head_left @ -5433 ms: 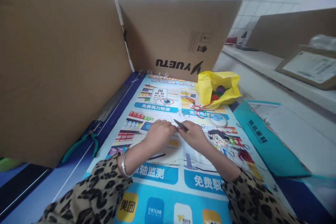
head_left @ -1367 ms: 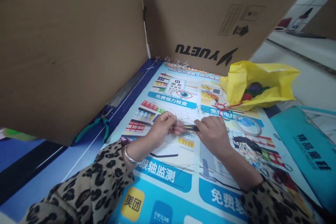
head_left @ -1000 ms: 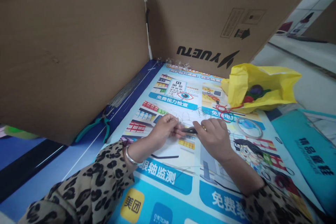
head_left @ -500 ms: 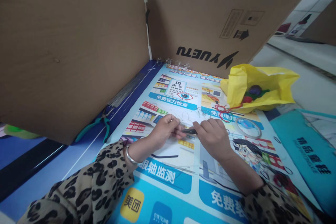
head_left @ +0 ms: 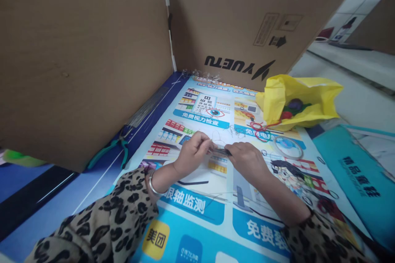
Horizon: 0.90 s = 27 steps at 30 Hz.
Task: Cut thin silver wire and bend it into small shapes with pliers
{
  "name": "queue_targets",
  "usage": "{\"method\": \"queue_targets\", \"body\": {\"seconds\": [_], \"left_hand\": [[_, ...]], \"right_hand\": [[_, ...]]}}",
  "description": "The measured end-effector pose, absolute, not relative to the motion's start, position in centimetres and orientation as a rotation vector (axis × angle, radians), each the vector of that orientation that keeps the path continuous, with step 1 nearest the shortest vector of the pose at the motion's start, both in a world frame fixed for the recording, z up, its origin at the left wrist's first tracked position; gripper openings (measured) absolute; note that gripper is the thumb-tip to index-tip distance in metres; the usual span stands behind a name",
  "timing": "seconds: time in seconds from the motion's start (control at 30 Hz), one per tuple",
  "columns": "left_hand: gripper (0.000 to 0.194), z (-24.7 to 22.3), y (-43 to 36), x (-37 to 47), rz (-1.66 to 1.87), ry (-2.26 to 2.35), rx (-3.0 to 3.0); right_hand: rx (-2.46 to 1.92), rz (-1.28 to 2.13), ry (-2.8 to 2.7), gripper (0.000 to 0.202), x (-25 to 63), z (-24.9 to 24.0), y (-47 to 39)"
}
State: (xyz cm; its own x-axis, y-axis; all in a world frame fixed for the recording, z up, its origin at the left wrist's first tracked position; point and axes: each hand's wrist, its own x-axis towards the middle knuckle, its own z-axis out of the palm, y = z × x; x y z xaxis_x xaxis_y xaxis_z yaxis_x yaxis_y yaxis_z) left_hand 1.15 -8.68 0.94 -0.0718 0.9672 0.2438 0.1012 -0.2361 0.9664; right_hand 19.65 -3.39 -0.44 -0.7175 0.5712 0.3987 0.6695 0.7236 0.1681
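Observation:
Above the printed poster, my left hand (head_left: 194, 152) is closed in a pinch, with fine wire (head_left: 217, 136) at its fingertips. The exact hold is hard to see. Close beside it, my right hand (head_left: 247, 160) is wrapped round a slim dark tool (head_left: 227, 152). The tool's narrow end points left at the left fingers, and blur there hides its shape. Most of its handle is covered by my right palm. Thin curled wire pieces (head_left: 236, 131) lie on the poster just beyond the hands.
Cardboard walls (head_left: 240, 16) stand behind and left. Teal-handled pliers (head_left: 112, 152) lie at left, near a bundle of straight wires (head_left: 148, 109). To the right are a yellow bag (head_left: 317, 90) holding coloured balls, red cord (head_left: 259, 128), a clear ring (head_left: 288, 148) and a teal box (head_left: 354, 172).
My hands have drawn slightly closer together, and my right hand has tipped lower over the tool. The whole view has shifted a little.

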Motion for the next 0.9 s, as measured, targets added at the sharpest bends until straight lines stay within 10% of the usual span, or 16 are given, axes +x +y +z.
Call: {"method": "queue_targets", "body": {"seconds": [0.9], "left_hand": [[0.021,0.9,-8.6,2.0,1.152,0.969,0.686]], "right_hand": [[-0.668,-0.874,-2.470,0.021,19.1,0.7,-5.0]]}}
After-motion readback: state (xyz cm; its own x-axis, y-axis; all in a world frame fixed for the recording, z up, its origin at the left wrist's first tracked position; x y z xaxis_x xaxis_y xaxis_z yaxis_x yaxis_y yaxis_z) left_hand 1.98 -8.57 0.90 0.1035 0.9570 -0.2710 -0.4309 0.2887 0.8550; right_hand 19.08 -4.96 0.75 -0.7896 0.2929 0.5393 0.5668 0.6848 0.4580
